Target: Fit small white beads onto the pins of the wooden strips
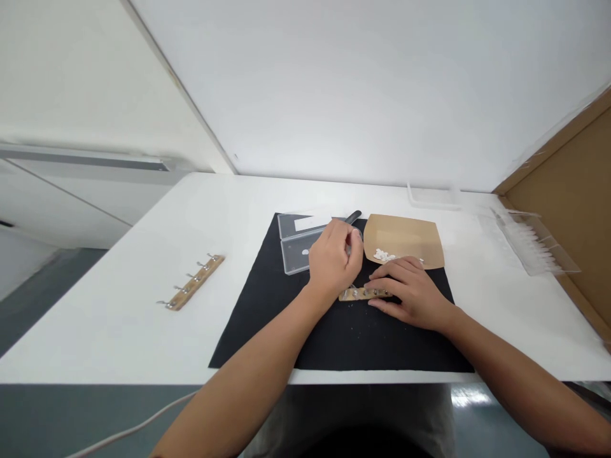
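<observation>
My left hand (337,254) is curled closed above the right part of an open clear plastic case (294,253). Whatever its fingers hold, if anything, is hidden. Just behind it, the black handle (353,217) of a tool sticks out; the rest is out of sight. My right hand (410,292) grips a short wooden hook rail (351,295) with small metal hooks, thumb on the near side and fingers across its right end. This rail lies on a black mat (334,343) sprinkled with tiny white bits.
Small white pieces (383,255) lie in a brown cardboard tray (405,232). Another wooden hook rail (195,284) rests on the white table (143,254) at left. At right are a clear plastic holder (529,242) and a brown panel (568,191); a white wall rises behind.
</observation>
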The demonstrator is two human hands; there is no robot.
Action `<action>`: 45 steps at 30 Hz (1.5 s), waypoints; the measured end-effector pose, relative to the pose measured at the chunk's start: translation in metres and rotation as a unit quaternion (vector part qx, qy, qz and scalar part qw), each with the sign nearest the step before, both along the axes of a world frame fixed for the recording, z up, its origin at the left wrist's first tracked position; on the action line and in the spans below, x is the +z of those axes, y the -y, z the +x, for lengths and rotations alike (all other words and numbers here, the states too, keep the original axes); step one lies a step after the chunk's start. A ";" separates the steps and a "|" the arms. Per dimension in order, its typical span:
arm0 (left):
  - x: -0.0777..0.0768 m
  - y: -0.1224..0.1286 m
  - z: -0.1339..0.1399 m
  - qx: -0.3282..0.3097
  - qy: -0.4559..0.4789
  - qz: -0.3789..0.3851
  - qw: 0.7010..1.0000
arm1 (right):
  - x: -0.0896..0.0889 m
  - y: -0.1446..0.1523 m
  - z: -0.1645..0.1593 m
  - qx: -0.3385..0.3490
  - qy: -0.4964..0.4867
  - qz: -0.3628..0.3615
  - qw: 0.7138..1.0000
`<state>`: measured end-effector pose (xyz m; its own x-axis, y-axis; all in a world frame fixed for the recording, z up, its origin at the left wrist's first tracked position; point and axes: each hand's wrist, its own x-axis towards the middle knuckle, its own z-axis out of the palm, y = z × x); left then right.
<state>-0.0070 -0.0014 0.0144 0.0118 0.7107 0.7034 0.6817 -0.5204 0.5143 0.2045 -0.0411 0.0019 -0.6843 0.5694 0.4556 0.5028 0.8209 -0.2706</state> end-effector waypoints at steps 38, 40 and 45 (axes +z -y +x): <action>-0.002 -0.004 0.002 -0.003 0.006 -0.004 1.000 | -0.012 -0.005 -0.029 0.003 -0.051 -0.015 0.999; -0.002 -0.004 0.002 -0.002 0.006 -0.004 1.000 | -0.012 -0.005 -0.029 0.000 -0.052 -0.017 0.998; -0.001 -0.003 0.002 0.001 0.001 -0.010 1.000 | -0.009 -0.003 -0.031 -0.009 -0.038 -0.014 0.999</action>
